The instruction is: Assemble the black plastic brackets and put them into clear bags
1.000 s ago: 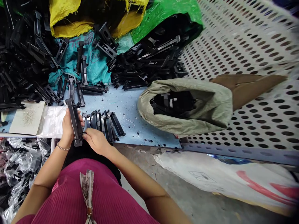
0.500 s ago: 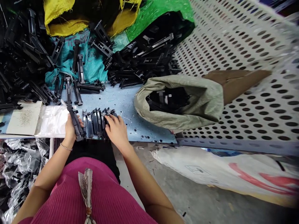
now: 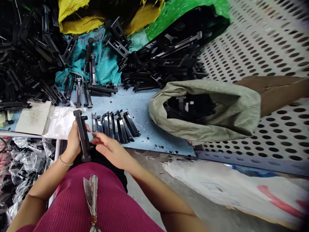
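Observation:
My left hand [image 3: 74,138] is closed around a long black plastic part [image 3: 82,135], which stands at a slight tilt in front of my body at the table's edge. Just to the right of that part is my right hand [image 3: 112,149], fingers stretched towards it and holding nothing that I can see. Whether the fingertips touch the part I cannot tell. Beyond my right hand a row of similar black parts [image 3: 115,125] lies side by side on the blue tabletop [image 3: 135,103].
Heaps of black parts [image 3: 26,61] cover the back and left of the table. A grey-green sack [image 3: 205,130] with black parts inside lies open on the right, by a perforated grey panel [image 3: 285,129]. White plastic sheets [image 3: 60,120] lie left, with wrapped parts [image 3: 26,164] below.
My right hand has left the row of black parts and come left towards the part in my left hand. That part has moved slightly nearer my body. The whole view has shifted.

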The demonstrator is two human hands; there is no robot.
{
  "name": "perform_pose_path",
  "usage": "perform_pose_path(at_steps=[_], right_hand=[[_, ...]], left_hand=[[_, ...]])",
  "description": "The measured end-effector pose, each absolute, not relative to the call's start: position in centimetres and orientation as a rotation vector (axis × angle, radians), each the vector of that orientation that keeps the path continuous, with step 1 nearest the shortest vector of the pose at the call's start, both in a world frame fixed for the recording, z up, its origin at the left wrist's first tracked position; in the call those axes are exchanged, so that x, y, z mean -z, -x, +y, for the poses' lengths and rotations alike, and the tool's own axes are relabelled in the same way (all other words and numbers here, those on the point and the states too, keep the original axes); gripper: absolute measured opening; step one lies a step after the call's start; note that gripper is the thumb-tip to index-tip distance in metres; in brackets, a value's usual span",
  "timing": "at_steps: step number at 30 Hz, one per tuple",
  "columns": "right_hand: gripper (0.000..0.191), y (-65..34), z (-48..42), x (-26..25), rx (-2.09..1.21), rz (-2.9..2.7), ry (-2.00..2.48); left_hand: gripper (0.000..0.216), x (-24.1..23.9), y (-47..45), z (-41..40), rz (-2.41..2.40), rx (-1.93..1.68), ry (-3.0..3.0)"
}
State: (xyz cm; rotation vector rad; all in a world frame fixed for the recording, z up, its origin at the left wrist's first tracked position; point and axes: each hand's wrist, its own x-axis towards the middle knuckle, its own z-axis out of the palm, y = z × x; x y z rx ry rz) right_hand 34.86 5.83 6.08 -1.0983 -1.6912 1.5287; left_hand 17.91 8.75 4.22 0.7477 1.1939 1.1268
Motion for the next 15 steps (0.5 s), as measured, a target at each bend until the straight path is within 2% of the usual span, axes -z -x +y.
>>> perform_pose_path(at_steps=[2, 4, 7, 11, 13, 15], right_hand=[[0.050, -33.5, 5.5, -4.6, -1.821, -1.474, 1.015], [0.052, -32.8, 5.3, -3.3, -1.928, -1.264, 1.043], [0.043, -33.2, 5.6, -2.7, -1.894, -1.060, 1.169], [0.035, -34.3, 6.9, -3.0, -1.827, -0.886, 1.145], [0.037, -34.0, 7.8, -2.9, -1.828, -0.830, 1.113], [0.037, -33.4, 8.7, -2.8, -1.833, -0.800, 1.100]], left_hand=[[0.055, -4.1, -18.2, 8.3, 1.369, -1.274, -0.878], [0.053, -3.6, -17.6, 8.3, 1.446, -1.257, -1.019], [0.044, -2.1, -15.0, 9.3, 1.591, -1.134, -1.384], [0.020, 0.3, -11.2, 11.3, 1.921, -0.779, -1.872], [0.014, 1.0, -10.0, 12.0, 1.903, -0.684, -1.870], [0.015, 1.2, -9.1, 12.4, 1.826, -0.740, -1.738]])
